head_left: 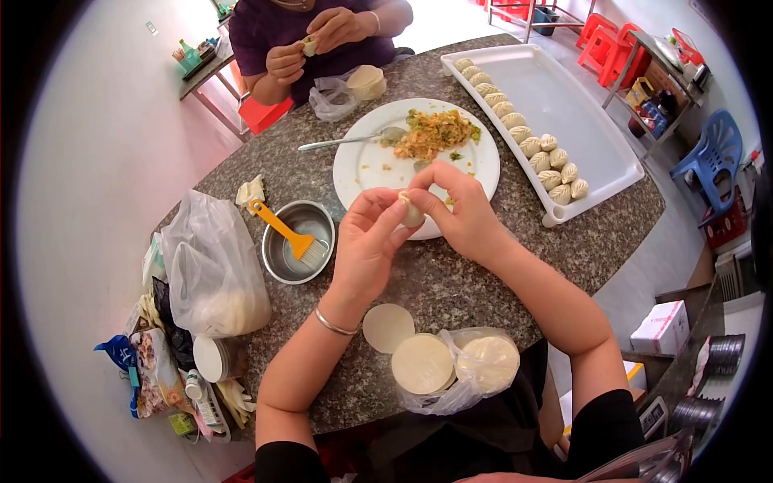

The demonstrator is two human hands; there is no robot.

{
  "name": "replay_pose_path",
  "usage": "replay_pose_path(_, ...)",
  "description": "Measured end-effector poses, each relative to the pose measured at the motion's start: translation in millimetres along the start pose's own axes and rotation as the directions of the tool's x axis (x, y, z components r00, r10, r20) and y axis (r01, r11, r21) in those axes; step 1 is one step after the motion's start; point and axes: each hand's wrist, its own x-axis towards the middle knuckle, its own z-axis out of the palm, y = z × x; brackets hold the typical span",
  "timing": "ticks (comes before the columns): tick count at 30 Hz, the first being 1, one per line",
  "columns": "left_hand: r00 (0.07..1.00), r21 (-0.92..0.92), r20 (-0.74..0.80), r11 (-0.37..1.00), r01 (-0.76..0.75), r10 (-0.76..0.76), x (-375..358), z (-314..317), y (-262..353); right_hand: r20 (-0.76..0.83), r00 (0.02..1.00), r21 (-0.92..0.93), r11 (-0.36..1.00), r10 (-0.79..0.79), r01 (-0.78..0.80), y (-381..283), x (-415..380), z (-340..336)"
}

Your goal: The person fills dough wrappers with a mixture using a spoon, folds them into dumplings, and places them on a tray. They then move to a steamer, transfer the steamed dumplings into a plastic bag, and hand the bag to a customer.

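Note:
Between my two hands, over the near edge of the white plate (pixel 358 173), is a small dumpling (pixel 413 216). My left hand (pixel 372 233) holds it from the left, thumb and fingers closed round it. The fingertips of my right hand (pixel 455 208) pinch the dough at its top. Chopped orange and green filling (pixel 435 135) lies on the plate with a metal spoon (pixel 338 143). Close to my body are round dough wrappers (pixel 423 364), some in a plastic bag (pixel 463 394), and one loose wrapper (pixel 388 328) lies beside them.
A white tray (pixel 576 121) holds rows of pleated dumplings (pixel 513 120) at the right. Left of my hands stands a metal bowl (pixel 278 266) with a yellow brush (pixel 283 228). A plastic bag (pixel 213 258) sits at the left edge. Across the table, another person (pixel 266 32) handles a dumpling.

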Motion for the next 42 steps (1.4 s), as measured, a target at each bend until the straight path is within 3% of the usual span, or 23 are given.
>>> replay_pose_path(4, 0.999, 0.018, -0.015, 0.999, -0.049, 0.049, -1, 0, 0, 0.026, 0.999, -0.045, 0.998, -0.041, 0.042, -1, 0, -1)
replay_pose_path(9, 0.999, 0.099, 0.005, 0.994, -0.039, 0.038, -1, 2, 4, -0.018, 0.999, 0.057, 0.998, 0.038, -0.037, -5, 0, -2)
replay_pose_path(11, 0.995, 0.187, 0.093, 0.981, -0.053, 0.036, 0, -1, 7, -0.021, 0.999, 0.020, 1.000, 0.024, -0.023, -5, 0, -3)
replay_pose_path(15, 0.995, 0.185, 0.091, 0.981, -0.061, 0.044, 1, 4, 14, -0.089, 0.994, 0.024, 0.998, 0.067, -0.065, -6, 0, -6)
replay_pose_path(16, 0.999, 0.116, 0.047, 0.993, 0.004, -0.009, 2, 4, 16, -0.084, 0.994, 0.023, 0.998, 0.064, -0.063, -3, 1, -7)
replay_pose_path(18, 0.998, 0.040, 0.006, 0.997, 0.062, -0.063, 3, 1, 18, -0.062, 0.986, 0.203, 0.969, 0.156, -0.141, 4, 6, -11)
replay_pose_path(20, 0.983, -0.022, 0.108, 0.988, 0.153, -0.150, 3, -4, 21, -0.007, 0.988, 0.233, 0.961, 0.154, -0.148, 1, 9, -16)
replay_pose_path(26, 0.953, -0.077, 0.159, 0.959, 0.274, -0.260, 4, -7, 24, 0.091, 0.990, 0.312, 0.941, 0.108, -0.131, 4, 12, -24)
replay_pose_path(31, 0.947, -0.110, 0.163, 0.949, 0.295, -0.276, 4, -9, 27, 0.117, 0.989, 0.261, 0.958, 0.088, -0.116, 6, 11, -25)
replay_pose_path(34, 0.959, -0.122, 0.125, 0.955, 0.271, -0.256, 3, -9, 26, 0.141, 0.979, 0.336, 0.923, 0.148, -0.188, 11, 10, -23)
replay_pose_path(36, 0.966, -0.132, 0.108, 0.959, 0.250, -0.237, 2, -6, 27, 0.171, 0.970, 0.491, 0.838, 0.174, -0.237, 8, 11, -25)
replay_pose_path(37, 0.974, -0.075, 0.066, 0.972, 0.223, -0.218, 1, -5, 28, 0.169, 0.971, 0.480, 0.846, 0.168, -0.230, 3, 12, -27)
replay_pose_path(40, 0.985, 0.031, 0.015, 0.985, 0.171, -0.172, -5, 1, 32, 0.317, 0.948, 0.138, 0.990, -0.030, -0.015, -18, 11, -24)
replay_pose_path(41, 0.988, 0.089, 0.000, 0.984, 0.157, -0.157, -6, 5, 32, 0.384, 0.922, -0.006, 0.998, -0.059, 0.067, -24, 12, -25)
replay_pose_path(42, 0.983, 0.082, -0.009, 0.980, 0.181, -0.181, -8, 8, 32, 0.365, 0.930, -0.037, 0.997, -0.047, 0.065, -28, 12, -29)
